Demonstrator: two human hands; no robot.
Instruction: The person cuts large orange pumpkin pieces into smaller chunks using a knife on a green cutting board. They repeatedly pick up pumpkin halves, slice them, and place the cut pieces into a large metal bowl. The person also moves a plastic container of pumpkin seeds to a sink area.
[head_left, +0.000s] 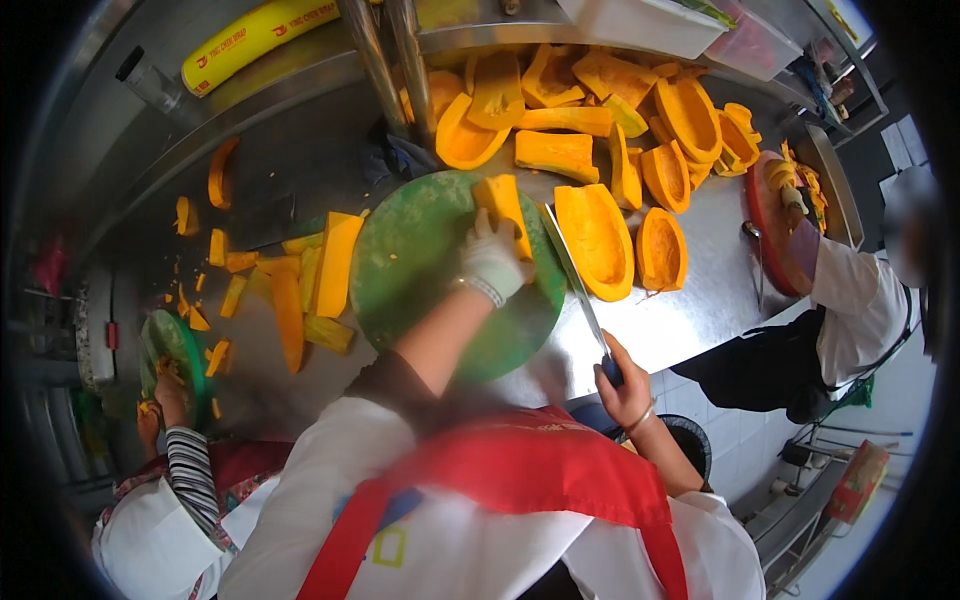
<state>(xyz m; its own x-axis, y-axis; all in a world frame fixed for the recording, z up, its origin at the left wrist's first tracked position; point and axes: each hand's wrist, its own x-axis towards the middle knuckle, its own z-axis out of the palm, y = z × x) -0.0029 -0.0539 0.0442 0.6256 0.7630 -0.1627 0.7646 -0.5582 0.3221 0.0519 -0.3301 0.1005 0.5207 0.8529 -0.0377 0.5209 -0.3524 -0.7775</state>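
My left hand (489, 256), in a pale work glove, grips a thick orange pumpkin piece (502, 202) over a round green cutting board (405, 247). My bare right hand (626, 381) is closed around the dark blue handle of a long kitchen knife (576, 277). Its blade points away from me along the board's right edge, apart from the piece in my left hand. Just right of the blade lies a hollowed pumpkin half (595, 244), with a smaller half (661, 251) beside it. Left of the board rests a long peeled pumpkin slab (337, 262) among other cut strips.
Many pumpkin halves (686, 120) cover the back of the steel table (667, 322). Two metal posts (397, 67) rise behind the board. At right, a co-worker (855, 300) works over a red board (772, 255); another person's hands (169, 397) are at a green board (161, 345) on the left.
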